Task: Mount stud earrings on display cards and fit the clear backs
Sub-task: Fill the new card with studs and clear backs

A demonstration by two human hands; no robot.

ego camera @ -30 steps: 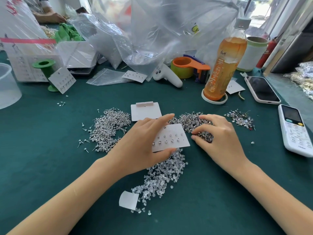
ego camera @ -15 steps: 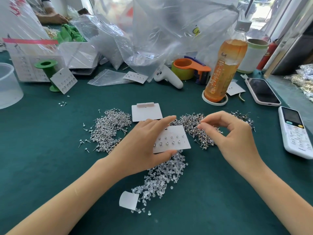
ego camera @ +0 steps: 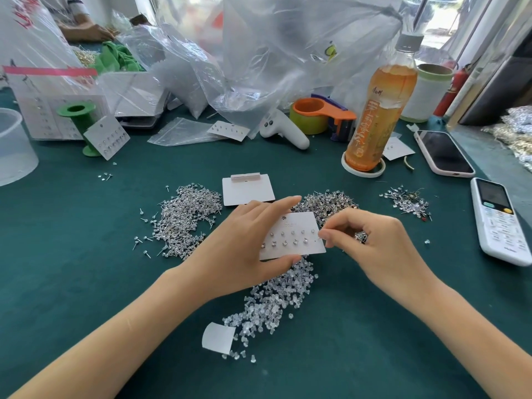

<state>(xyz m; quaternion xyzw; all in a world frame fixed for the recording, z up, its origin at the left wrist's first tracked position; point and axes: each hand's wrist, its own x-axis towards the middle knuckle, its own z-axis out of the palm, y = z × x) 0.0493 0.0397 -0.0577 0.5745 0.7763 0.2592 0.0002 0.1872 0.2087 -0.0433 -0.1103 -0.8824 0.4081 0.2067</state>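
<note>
Holding the white rectangular display card (ego camera: pixel 292 236) just above the green felt table (ego camera: pixel 72 269), my left hand (ego camera: pixel 244 249) grips it with the thumb under the near edge and the forefinger stretched along the far edge. My right hand (ego camera: pixel 371 243) has thumb and forefinger pinched together at the card's right edge; I judge a silver stud earring sits between them, though it is too small to make out. Two rows of studs already stand in the card.

The risk I see is the post missing its hole: the card is held only at its left side, so pressure at the right edge could bend it. A slipped stud would drop into the heap of clear plastic backs (ego camera: pixel 270 298) below or the pile of loose silver studs (ego camera: pixel 331 205) behind, and be lost among them.
</note>
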